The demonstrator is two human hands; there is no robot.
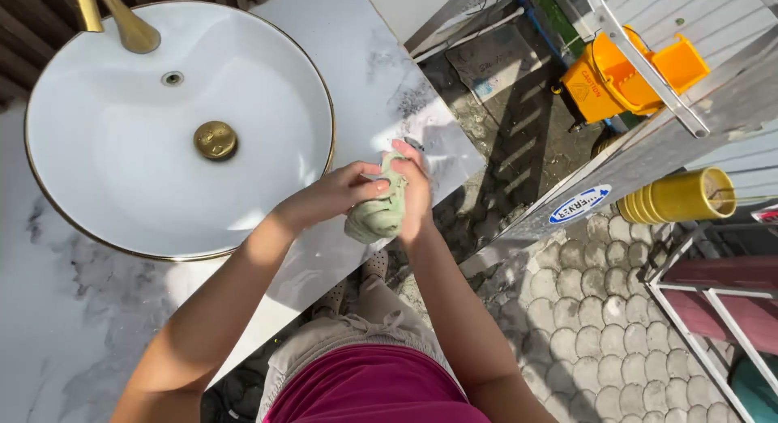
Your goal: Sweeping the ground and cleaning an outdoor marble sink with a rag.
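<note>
Green cloth (378,212), crumpled into a wad, is held between both hands just above the front edge of the marble desk (389,74), to the right of the round white basin (121,188). The left hand (336,194) is curled around the cloth from the basin side, its fingers (369,185) bent and pressed onto the top of the wad, the thumb laid across it. The right hand (417,192) is wrapped about the cloth from the other side; its fingers are closed against the fabric, and one fingertip is raised over the upper edge. The cloth is squeezed between the two palms, so that only its lower bulge and a strip near the top are seen. Whether the cloth touches the desk cannot be told.

A gold drain plug (215,140) is set in the middle of the basin, and a gold tap (121,18) is seen at its far rim. A yellow mop bucket (628,74) is stood on the ground well apart, and a stack of yellow cups (681,196) is laid on its side near a metal rail.
</note>
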